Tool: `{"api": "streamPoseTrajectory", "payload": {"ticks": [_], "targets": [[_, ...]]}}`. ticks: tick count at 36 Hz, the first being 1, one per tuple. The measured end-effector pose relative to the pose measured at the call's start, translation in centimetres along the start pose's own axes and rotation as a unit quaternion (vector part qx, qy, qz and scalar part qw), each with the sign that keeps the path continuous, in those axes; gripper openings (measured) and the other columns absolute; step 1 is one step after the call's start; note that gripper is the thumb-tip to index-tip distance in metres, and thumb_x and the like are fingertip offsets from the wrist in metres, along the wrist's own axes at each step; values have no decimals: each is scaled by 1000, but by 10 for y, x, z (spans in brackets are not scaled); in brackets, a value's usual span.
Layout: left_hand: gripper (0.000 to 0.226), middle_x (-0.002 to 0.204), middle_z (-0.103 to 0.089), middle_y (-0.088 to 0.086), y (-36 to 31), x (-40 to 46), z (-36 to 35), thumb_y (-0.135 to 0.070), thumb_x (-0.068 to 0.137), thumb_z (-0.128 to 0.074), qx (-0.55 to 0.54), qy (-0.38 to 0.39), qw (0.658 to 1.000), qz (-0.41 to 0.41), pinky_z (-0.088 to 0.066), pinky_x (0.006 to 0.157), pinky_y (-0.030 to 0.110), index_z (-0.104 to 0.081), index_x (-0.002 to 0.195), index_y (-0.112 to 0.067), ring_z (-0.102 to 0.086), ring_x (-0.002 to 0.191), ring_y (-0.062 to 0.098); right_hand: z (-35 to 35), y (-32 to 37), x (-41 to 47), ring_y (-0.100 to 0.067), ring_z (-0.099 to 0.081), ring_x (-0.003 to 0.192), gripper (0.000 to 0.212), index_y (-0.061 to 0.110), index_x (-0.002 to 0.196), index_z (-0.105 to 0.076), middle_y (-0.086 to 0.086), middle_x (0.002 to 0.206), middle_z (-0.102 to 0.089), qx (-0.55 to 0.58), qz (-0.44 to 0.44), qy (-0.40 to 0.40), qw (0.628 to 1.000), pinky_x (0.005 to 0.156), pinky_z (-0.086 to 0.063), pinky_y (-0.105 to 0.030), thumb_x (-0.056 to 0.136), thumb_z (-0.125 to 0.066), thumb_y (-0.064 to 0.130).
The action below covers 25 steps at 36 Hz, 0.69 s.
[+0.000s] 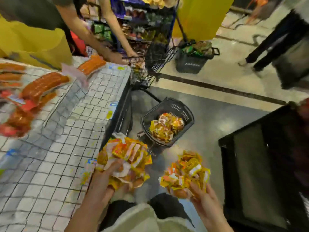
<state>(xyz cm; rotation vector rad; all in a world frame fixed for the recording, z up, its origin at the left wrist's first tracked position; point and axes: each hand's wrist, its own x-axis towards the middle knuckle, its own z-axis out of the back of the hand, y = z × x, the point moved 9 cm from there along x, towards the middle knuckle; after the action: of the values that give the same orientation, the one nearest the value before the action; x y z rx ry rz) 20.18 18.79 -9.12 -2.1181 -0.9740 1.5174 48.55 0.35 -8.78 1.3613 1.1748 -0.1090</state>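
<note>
1. Supermarket aisle: a wire-gridded chiller [66, 131] on the left carries sausage packs [45, 84].
2. At its edge, the left hand [105, 180] curls its fingers round the left bunch of yellow packets [128, 154].
3. Ahead on the floor, a black basket [189, 114] holds more packets.
4. The right hand [205, 196] grips the right bunch [187, 171] from below, fingers curled.
5. Likely step: carrying packets from the basket; next, swing both bunches onto the chiller without spilling any.

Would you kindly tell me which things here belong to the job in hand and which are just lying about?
In the job: left hand gripping the left bundle of yellow packets; right hand gripping the right bundle; black floor basket holding more packets.

Lying about: orange sausage packs on the wire-grid counter; shopping trolley; far basket of green packs.
</note>
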Motion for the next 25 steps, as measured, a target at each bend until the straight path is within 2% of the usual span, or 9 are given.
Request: {"api": "streamPoseTrajectory", "payload": {"ticks": [2, 5, 7, 12, 14, 17, 19, 22, 25], "targets": [[66, 112, -74, 16, -6, 18, -20, -27, 54, -89, 4, 20, 1000, 10, -60, 66, 41, -72, 116, -14, -74, 97, 33, 6, 5, 3, -23, -77, 84, 49, 14, 138, -58, -10, 108, -78, 14, 4, -23, 1000, 56, -60, -32, 92, -57, -3], [59, 120, -71, 17, -14, 42, -50, -19, 68, -83, 25, 52, 998, 4, -60, 77, 43, -68, 125, -13, -70, 109, 34, 20, 6, 11, -21, -77, 85, 46, 13, 138, -59, -8, 105, -78, 30, 5, -60, 998, 59, -61, -31, 95, -55, -3], [56, 119, -71, 17, -15, 59, -63, -16, 69, -81, 33, 50, 998, 10, -60, 76, 41, -68, 124, -12, -70, 108, 33, 25, 8, 19, -22, -77, 86, 46, 14, 137, -59, -8, 106, -78, 43, -1, -69, 997, 59, -61, -32, 96, -54, -4], [45, 114, -74, 13, -8, 99, -100, -9, 76, -75, 67, 44, 996, 43, -62, 73, 40, -69, 120, -14, -73, 101, 28, 28, 28, 54, -33, -71, 109, 52, 20, 144, -54, -15, 127, -71, 47, -7, -87, 995, 77, -62, -41, 97, -56, -2], [44, 112, -75, 13, -4, 118, -114, -11, 75, -75, 79, 29, 995, 47, -62, 68, 37, -70, 119, -12, -74, 96, 25, 28, 39, 77, -32, -74, 103, 52, 20, 144, -54, -15, 123, -72, 56, -13, -85, 995, 70, -63, -36, 97, -58, -3], [41, 115, -73, 16, 7, 155, -136, -9, 81, -73, 98, -1, 993, 61, -61, 75, 41, -68, 122, -9, -73, 99, 29, 34, 54, 122, -27, -76, 89, 51, 17, 143, -55, -15, 113, -76, 64, -33, -85, 994, 58, -61, -30, 96, -59, -4], [40, 115, -73, 15, 13, 174, -146, -9, 81, -74, 104, -15, 993, 61, -60, 76, 42, -69, 120, -11, -72, 100, 30, 35, 61, 151, -28, -75, 92, 52, 15, 143, -55, -15, 112, -76, 73, -45, -97, 992, 57, -61, -29, 95, -58, -6], [49, 113, -74, 15, 26, 211, -162, -16, 66, -84, 111, -50, 990, 73, -60, 67, 39, -73, 114, -12, -74, 96, 28, 43, 66, 207, -36, -67, 103, 51, 13, 143, -54, -22, 128, -67, 79, -72, -100, 989, 61, -63, -31, 96, -54, -7], [57, 116, -73, 16, 45, 253, -179, -21, 61, -91, 119, -64, 987, 88, -59, 76, 48, -73, 115, -13, -72, 102, 32, 46, 73, 270, -43, -64, 115, 46, 11, 140, -55, -24, 132, -65, 50, -88, -92, 991, 87, -60, -48, 97, -54, -5]]}}
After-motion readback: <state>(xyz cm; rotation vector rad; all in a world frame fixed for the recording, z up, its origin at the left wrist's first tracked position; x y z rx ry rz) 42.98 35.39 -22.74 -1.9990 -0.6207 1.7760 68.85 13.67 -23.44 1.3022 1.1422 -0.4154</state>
